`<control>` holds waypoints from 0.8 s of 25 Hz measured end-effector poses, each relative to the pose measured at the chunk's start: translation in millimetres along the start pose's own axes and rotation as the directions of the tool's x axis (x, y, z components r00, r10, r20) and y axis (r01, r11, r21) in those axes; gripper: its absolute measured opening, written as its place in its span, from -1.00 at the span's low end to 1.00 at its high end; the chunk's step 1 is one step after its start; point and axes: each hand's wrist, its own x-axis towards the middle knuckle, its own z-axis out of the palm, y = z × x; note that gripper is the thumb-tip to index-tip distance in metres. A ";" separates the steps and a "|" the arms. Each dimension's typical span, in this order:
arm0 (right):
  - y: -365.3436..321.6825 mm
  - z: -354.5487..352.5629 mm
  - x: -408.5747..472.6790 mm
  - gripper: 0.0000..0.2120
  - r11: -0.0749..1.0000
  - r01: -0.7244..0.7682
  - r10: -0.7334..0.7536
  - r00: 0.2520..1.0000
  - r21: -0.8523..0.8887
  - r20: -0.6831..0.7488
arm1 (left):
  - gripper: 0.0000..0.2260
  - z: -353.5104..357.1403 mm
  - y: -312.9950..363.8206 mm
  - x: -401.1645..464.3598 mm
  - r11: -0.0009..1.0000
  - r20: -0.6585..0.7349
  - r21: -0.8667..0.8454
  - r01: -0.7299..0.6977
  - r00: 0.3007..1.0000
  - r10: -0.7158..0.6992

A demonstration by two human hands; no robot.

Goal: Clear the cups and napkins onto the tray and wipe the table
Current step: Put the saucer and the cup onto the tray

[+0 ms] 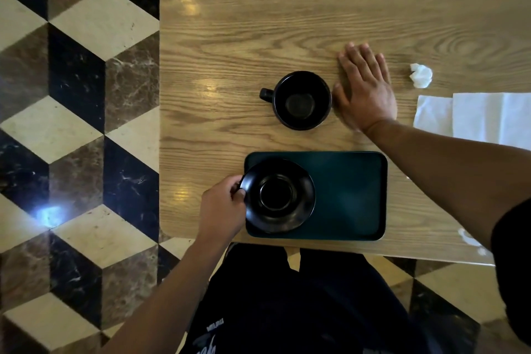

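Note:
A dark green tray (350,195) lies at the near edge of the wooden table (258,23). A black saucer (277,195) rests over the tray's left end, and my left hand (222,205) pinches its left rim. An empty black cup (301,100) stands on the table beyond the tray, handle pointing left. My right hand (365,89) lies flat on the wood just right of the cup, fingers spread, holding nothing. A crumpled white napkin (421,75) sits further right, and flat white napkins (474,116) lie at the right edge of the view.
The table's left edge runs along a patterned marble floor (77,123). A pale smear (471,238) marks the table's near right corner. My dark-clothed lap (287,296) is below the table's near edge.

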 end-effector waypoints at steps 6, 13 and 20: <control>-0.4 -2.3 -0.2 -0.43 1.000 0.001 -0.001 1.000 0.009 0.005 | -0.72 4.7 7.9 -5.2 0.991 -0.062 0.123 0.054 0.997 -0.046; -0.3 -2.7 0.4 -0.43 1.000 0.001 -0.001 1.000 0.003 0.010 | -0.79 10.5 -0.5 -11.1 0.992 -0.055 0.078 0.097 0.994 -0.093; -0.5 -0.5 -0.4 -0.43 1.000 0.001 -0.001 1.000 0.005 -0.017 | -0.81 10.8 -8.7 -18.0 0.994 -0.021 0.059 0.089 0.996 -0.088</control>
